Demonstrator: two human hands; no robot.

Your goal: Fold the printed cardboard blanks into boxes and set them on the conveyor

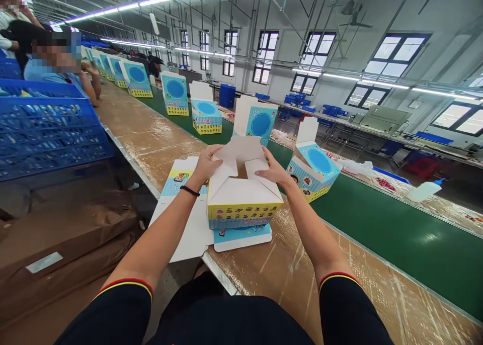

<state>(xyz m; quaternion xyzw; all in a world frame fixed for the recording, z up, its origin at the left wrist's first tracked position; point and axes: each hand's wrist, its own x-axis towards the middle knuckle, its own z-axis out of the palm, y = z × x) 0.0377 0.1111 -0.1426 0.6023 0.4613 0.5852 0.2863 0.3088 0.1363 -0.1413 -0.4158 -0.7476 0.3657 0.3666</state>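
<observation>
A printed cardboard box (245, 215) in yellow and blue stands on the table in front of me, its white flaps partly folded in and a gap showing between them. My left hand (207, 165) grips the box's left side, thumb on the flap. On the opposite side my right hand (273, 170) holds the right flap between thumb and fingers. Beneath the near edge, a blue printed lid panel (243, 237) lies on the tabletop. Flat unfolded box blanks (184, 234) rest to the left, partly behind my left forearm.
A green conveyor belt (377, 249) runs alongside the brown-covered table (271, 274), carrying several similar boxes (206, 116). One open box (315, 171) stands just right of my hands. A blue crate (49, 128) and a person (56, 68) are at left. A white bottle (423, 191) lies beyond the belt.
</observation>
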